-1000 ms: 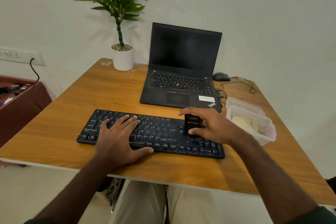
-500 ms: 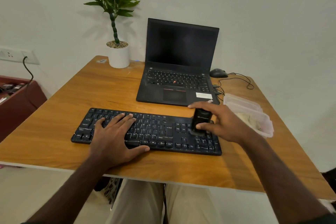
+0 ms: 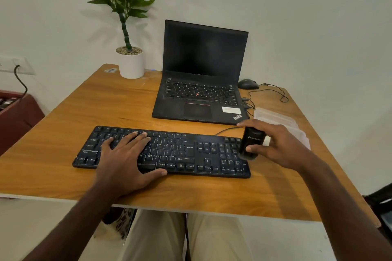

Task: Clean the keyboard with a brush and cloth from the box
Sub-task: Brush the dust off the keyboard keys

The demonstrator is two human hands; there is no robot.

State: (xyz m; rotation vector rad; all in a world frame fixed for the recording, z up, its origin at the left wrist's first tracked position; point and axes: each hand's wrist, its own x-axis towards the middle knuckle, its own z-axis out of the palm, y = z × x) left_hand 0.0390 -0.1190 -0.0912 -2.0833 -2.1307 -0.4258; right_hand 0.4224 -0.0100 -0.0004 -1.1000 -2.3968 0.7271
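The left hand (image 3: 125, 163) lies flat and open on the left half of the black keyboard (image 3: 169, 151), its fingers straight and spread over the letter keys and its thumb stretched out to the right along the near edge by the space bar. The right hand (image 3: 280, 146) is curled round a black brush (image 3: 251, 144), a stubby upright cylinder with a small pale logo on its side; the forefinger reaches over the top of it and the thumb presses its near side, while the other fingers wrap behind. The lower end of the brush sits over the number pad at the right end of the keyboard, just to the left of the right palm; whether the bristles touch the keys cannot be told. Behind the right hand and partly hidden by it stands a clear plastic box (image 3: 275, 115), near the right edge of the wooden bench (image 3: 84, 116); what lies in it does not show clearly. Beyond both hands an open black laptop (image 3: 201, 82) with a dark screen faces the person, and a thin cable runs from the back of the keyboard towards it. Far beyond the left hand stands a potted plant (image 3: 131, 63) in a white pot, and beyond the right hand lies a dark mouse (image 3: 248, 84) with its cord looped on the bench.
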